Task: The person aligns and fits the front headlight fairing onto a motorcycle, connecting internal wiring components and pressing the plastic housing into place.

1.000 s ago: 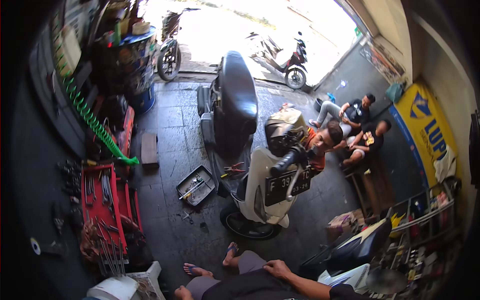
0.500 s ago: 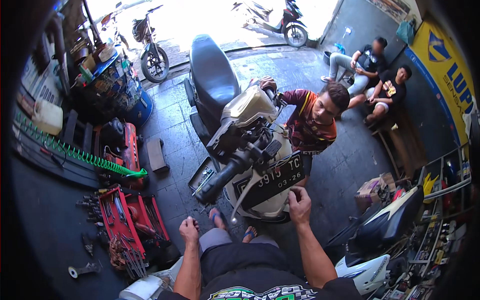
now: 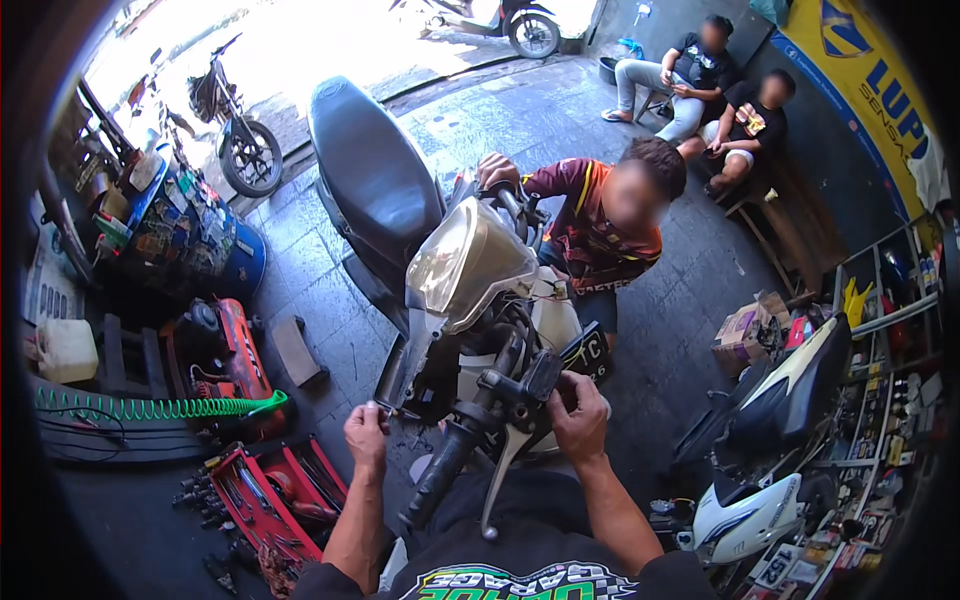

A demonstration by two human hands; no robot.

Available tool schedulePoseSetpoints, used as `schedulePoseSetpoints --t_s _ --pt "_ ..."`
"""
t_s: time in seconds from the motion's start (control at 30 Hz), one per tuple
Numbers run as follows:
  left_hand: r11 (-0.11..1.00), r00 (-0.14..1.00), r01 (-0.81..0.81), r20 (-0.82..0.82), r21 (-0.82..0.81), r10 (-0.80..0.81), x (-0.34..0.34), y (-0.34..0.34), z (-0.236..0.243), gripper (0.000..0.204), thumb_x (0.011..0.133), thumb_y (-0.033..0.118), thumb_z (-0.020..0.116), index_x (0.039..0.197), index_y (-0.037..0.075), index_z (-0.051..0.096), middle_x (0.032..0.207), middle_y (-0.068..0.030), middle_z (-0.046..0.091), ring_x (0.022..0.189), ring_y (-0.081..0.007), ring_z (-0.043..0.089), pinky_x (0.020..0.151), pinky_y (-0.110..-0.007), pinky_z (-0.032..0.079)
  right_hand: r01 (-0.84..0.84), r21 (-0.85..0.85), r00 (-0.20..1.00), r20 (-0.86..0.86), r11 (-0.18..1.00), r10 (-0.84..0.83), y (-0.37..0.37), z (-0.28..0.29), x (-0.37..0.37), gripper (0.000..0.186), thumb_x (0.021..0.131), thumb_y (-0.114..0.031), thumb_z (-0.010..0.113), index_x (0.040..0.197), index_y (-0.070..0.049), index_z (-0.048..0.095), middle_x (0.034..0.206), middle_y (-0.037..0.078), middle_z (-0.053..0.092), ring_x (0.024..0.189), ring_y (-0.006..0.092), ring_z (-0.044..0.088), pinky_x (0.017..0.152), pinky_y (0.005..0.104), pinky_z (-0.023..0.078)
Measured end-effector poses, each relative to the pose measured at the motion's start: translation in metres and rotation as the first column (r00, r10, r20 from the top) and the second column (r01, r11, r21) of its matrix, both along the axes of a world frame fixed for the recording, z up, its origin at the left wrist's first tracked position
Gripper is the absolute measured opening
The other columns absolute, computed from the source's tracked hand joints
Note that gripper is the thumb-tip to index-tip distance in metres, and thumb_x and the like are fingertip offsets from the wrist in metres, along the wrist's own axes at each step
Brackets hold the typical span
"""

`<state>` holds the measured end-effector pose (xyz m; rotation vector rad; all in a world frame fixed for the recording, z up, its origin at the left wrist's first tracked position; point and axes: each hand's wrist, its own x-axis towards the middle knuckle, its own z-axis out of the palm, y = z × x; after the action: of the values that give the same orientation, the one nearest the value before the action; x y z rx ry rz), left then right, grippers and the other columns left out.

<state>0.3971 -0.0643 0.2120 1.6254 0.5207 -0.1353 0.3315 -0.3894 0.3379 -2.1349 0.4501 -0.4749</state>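
A scooter with a dark seat (image 3: pixel 375 150) fills the middle, its loosened headlamp housing (image 3: pixel 465 255) tilted above the front. The black handlebar grip (image 3: pixel 445 470) and silver lever (image 3: pixel 500 480) point toward me. My left hand (image 3: pixel 367 435) is closed beside the dark trim left of the grip, pinching something small that I cannot make out. My right hand (image 3: pixel 578 420) is closed beside the brake master cylinder (image 3: pixel 535 385); what its fingers grip is hidden. A co-worker (image 3: pixel 590 230) crouches on the scooter's right, one hand (image 3: pixel 498 170) on the far handlebar area.
Two seated people (image 3: pixel 745 120) are by a wooden bench (image 3: pixel 775 225) at right. A blue drum (image 3: pixel 230 255), orange compressor (image 3: pixel 243 350) and red tool trolley (image 3: pixel 275 505) line the left. A second scooter (image 3: pixel 760 420) and cluttered shelves stand at right; parked motorbikes are beyond the doorway.
I am closer to the scooter. Both my hands have risen from near my thighs to beside the handlebar, and the headlamp housing sits more centrally in view.
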Motion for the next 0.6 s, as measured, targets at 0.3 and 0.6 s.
schedulePoseSetpoints --t_s 0.3,0.6 --pt "0.961 0.966 -0.259 -0.005 -0.097 0.260 -0.038 -0.025 -0.001 0.029 0.102 0.024 0.056 0.082 0.005 0.063 0.073 -0.0018 0.062 0.057 -0.0080 0.053 0.055 -0.024 0.046 -0.044 0.367 0.998 -0.029 0.929 0.059 -0.057 0.021 0.020 0.025 0.095 -0.021 0.066 0.104 0.002 0.067 0.084 0.007 0.067 0.074 0.0122 0.060 0.069 0.0282 0.050" --pt "0.940 0.945 -0.277 0.118 -0.201 0.304 -0.069 -0.094 0.027 0.030 0.101 0.023 0.059 0.074 0.008 0.060 0.065 0.0050 0.055 0.056 -0.0051 0.048 0.053 -0.024 0.038 -0.382 0.202 0.923 0.029 0.902 0.385 -0.077 0.026 0.037 0.028 0.095 -0.026 0.068 0.101 0.002 0.065 0.087 0.014 0.066 0.079 0.0256 0.065 0.073 0.0345 0.052"
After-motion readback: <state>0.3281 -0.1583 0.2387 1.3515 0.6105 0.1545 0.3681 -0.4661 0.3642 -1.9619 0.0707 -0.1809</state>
